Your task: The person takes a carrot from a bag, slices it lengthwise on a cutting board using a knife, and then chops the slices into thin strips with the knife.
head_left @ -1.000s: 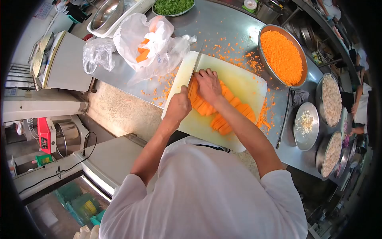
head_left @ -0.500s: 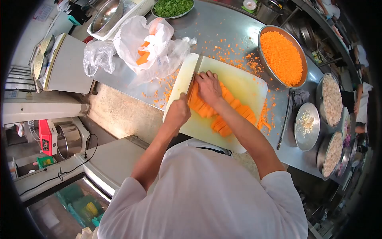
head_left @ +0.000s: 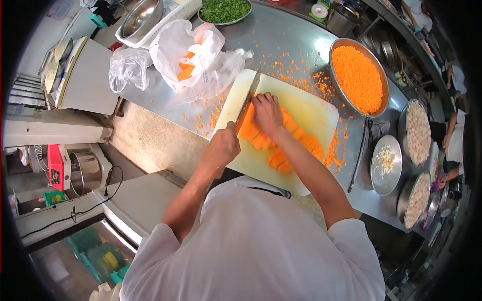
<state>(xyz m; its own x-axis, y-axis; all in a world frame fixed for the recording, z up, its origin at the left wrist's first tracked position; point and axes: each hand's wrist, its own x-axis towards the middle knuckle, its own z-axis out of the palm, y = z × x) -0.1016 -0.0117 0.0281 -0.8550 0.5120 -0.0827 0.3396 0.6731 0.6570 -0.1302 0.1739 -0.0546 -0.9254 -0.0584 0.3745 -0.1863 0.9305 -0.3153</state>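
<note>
My left hand [head_left: 224,146] is closed around the handle of a knife [head_left: 255,83], whose blade points away from me across the left part of a pale cutting board [head_left: 324,113]. Just right of the blade, my right hand [head_left: 267,113] presses on orange vegetable slices with curled fingers, close to the blade. More orange slices [head_left: 312,145] lie in overlapping rows toward the right of the board, partly behind my right forearm. The blade's lower edge is against the slices at the left end.
A metal bowl of chopped orange bits [head_left: 357,80] stands beyond the board's right corner. Plastic bags [head_left: 213,80] lie at left, chopped greens [head_left: 224,10] at the back. At right are a rod [head_left: 358,155], a shallow bowl [head_left: 386,165] and bowls of pale pieces [head_left: 418,133]. People stand far right.
The view has shifted slightly. The knife's tip has swung a little right over the board, and my right hand has moved slightly right. At far right, a person's hand has come into view by purple pieces.
</note>
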